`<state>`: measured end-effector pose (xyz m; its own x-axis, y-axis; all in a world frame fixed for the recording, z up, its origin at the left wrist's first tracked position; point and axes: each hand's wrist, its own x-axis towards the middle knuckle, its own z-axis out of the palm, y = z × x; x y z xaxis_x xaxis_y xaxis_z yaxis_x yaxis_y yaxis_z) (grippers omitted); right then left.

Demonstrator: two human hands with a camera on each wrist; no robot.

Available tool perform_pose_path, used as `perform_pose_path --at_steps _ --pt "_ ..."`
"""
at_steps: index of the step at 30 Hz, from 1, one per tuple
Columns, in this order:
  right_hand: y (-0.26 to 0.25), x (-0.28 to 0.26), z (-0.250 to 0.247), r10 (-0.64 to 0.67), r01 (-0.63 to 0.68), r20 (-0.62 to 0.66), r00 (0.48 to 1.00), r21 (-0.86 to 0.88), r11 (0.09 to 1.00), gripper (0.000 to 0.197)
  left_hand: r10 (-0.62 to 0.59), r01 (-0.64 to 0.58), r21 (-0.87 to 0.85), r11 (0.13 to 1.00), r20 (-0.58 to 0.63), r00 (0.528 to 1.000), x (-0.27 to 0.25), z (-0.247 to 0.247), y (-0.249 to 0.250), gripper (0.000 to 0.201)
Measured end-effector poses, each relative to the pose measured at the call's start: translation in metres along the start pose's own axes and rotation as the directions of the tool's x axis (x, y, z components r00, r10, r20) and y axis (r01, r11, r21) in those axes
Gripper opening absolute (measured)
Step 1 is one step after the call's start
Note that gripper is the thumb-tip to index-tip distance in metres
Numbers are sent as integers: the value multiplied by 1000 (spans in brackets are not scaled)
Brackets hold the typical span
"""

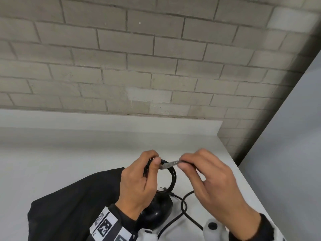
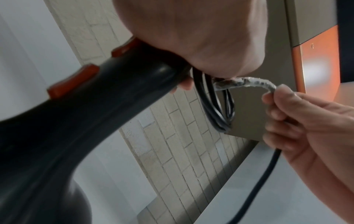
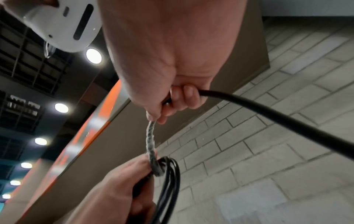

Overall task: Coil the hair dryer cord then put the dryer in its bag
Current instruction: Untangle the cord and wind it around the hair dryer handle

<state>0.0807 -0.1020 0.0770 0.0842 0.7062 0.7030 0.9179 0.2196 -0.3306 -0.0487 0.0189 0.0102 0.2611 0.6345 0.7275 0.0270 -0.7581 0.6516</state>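
Head view: left hand (image 1: 137, 185) grips the coiled loops of the cord (image 1: 171, 178) above the dryer (image 1: 156, 213), near the worktop's (image 1: 69, 153) right front edge. Right hand (image 1: 208, 174), just right of the coil, pinches a taped cord stretch (image 1: 169, 164) running left-right between the hands. Coil plane roughly upright. Loose cord trails down to the front edge. Bag (image 1: 69, 206) lies left, just beside the dryer.

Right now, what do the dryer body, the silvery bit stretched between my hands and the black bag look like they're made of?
Black hair dryer body: glossy hard plastic, judging by its smooth sheen. Silvery wrapped cord section: looks like crinkled clear tape or film around the cord, though that's uncertain. Black bag: matte, softly folded cloth.
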Motion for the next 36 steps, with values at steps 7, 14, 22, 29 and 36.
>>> perform_pose_path --at_steps 7,14,22,29,36 --pt "-5 34 1 124 -121 4 992 245 962 10 87 -78 -156 985 49 995 -2 -4 2 39" --pt "6 29 22 440 -451 150 885 509 734 10 143 -140 -77 987 44 989 -4 -5 2 28" --pt "9 -1 48 604 -558 204 771 672 486 5 117 -113 -111 987 29 993 -6 -5 3 31" --pt "1 -24 50 532 -543 267 804 694 473 37 87 -90 -160 983 -30 996 -10 -2 1 34" --pt "3 -36 54 470 -586 372 800 653 480 21 17 -20 -127 992 -25 1000 -9 0 1 32"
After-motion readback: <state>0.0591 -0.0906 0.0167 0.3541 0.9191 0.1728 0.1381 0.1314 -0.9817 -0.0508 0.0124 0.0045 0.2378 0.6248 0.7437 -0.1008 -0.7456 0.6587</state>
